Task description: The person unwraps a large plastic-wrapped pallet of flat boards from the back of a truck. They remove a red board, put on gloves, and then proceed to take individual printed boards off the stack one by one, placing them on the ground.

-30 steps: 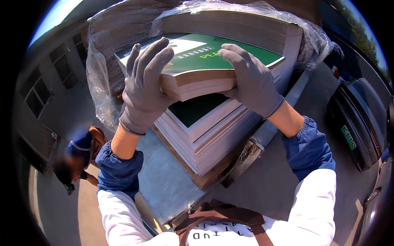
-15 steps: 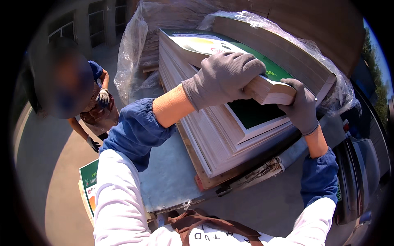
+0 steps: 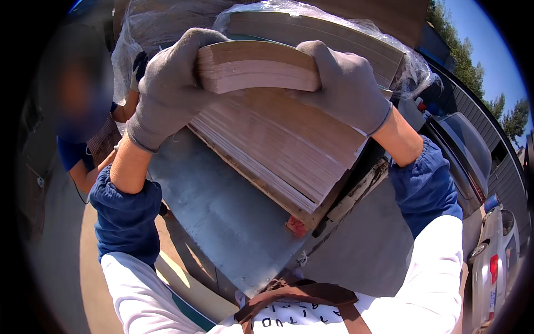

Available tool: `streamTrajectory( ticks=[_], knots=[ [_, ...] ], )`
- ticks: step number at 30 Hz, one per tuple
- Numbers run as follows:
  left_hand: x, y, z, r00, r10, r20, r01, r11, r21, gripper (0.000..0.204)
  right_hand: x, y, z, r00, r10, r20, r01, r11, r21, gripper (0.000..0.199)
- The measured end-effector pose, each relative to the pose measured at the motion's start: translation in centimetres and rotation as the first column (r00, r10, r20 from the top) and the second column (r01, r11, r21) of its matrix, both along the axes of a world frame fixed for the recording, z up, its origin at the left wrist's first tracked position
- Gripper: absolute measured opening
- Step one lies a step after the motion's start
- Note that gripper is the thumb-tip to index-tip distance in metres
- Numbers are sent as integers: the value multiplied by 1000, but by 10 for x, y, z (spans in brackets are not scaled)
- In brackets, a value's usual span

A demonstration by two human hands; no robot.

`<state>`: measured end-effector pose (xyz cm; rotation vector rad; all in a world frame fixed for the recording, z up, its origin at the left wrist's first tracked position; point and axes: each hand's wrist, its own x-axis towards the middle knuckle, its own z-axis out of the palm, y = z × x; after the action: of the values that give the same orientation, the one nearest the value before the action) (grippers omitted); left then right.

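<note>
Both of my hands, in grey knit gloves, grip a thick stack of cardboard sheets [image 3: 258, 69] whose cut edge faces me and bows upward in the middle. My left hand [image 3: 172, 83] is wrapped round its left corner, and my right hand [image 3: 347, 83] clasps the right corner. Behind and beneath it rises a tall pile of cardboard sheets [image 3: 278, 142] with layered pale edges. The printed top face seen earlier is mostly hidden now. A wooden pallet [image 3: 278, 197] carries the pile.
Under the pallet lies a grey metal platform [image 3: 222, 200]. Clear plastic wrap [image 3: 417, 78] hangs round another sheet pile [image 3: 317, 42] behind. A co-worker in blue sleeves [image 3: 83, 161] stands at the left, a gloved hand [image 3: 138, 69] near the wrap. Parked cars [image 3: 495, 267] are at right.
My hands have moved apart to opposite corners of the stack and turned its edge toward me. My view has swung right. The co-worker has come closer to the pile, one hand raised.
</note>
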<state>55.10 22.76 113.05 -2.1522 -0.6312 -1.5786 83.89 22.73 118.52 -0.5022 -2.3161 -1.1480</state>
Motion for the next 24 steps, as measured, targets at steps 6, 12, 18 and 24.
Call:
streamTrajectory(
  ticks=[6,12,18,24],
  knots=[
    [-233,-66,-56,944,136,302,-13,926,-376,55,-207,-72,26,963,79,256,-29,980,-195,27],
    [-206,-99,-107,858,195,475,63,878,-474,69,-255,-67,-23,956,162,244,-44,904,-426,36],
    [-266,-93,-163,468,9,884,778,471,-417,55,-269,-65,-63,953,140,268,-32,928,-371,36],
    [-265,-50,-158,200,385,901,961,102,-257,52,-275,-54,-119,950,142,277,-88,976,-201,31]
  ],
)
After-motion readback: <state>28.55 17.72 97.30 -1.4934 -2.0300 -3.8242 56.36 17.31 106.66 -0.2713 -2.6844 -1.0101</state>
